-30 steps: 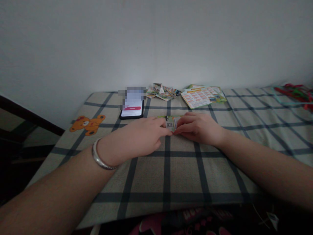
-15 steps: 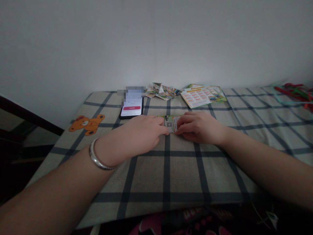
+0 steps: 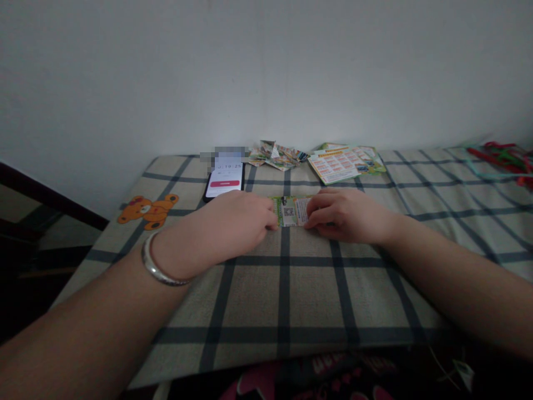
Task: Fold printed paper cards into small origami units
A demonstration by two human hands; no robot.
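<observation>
A narrow strip of printed paper (image 3: 290, 211), green at its edges with a QR code and small text, lies low on the checked tablecloth between my hands. My left hand (image 3: 235, 225), with a silver bangle at the wrist, has its curled fingers closed on the strip's left end. At the right end, my right hand (image 3: 343, 215) pinches the paper with thumb and fingers. Both ends of the strip are hidden under the fingers.
Behind my left hand lies a phone (image 3: 225, 183) with a lit screen. Folded paper pieces (image 3: 278, 155) and printed sheets (image 3: 335, 165) lie near the wall. A bear sticker (image 3: 147, 211) is at left; red and green items (image 3: 506, 158) sit far right.
My left hand has shifted left and my right hand slightly right, so more of the paper strip shows between them.
</observation>
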